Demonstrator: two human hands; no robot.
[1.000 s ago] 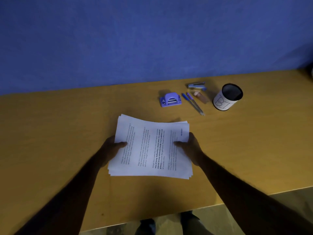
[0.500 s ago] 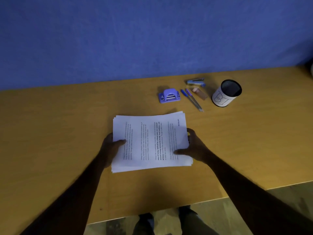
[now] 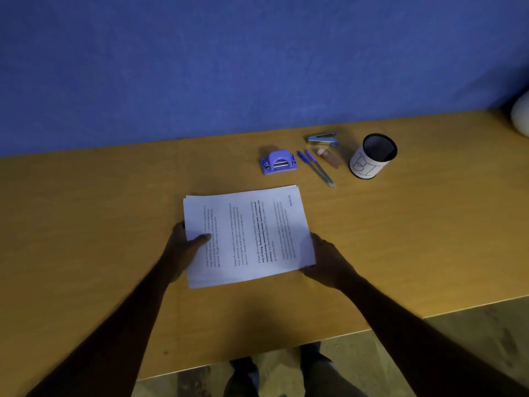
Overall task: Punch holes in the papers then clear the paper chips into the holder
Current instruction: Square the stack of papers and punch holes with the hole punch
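on the yellow-brown wooden desk (image 3: 114,224) rests a stack of white printed papers (image 3: 249,233) — the left hand (image 3: 183,249) pinches its left edge, thumb on top, the right hand (image 3: 326,262) grips its near right corner; beyond stand a purple hole punch (image 3: 278,161) and a black mesh holder (image 3: 372,156).

Far right corner of yellow-brown wooden desk (image 3: 114,224): pale rounded object (image 3: 521,116), cut by frame edge. Fingers of left hand (image 3: 183,250) unseen beneath white printed paper stack (image 3: 246,236).
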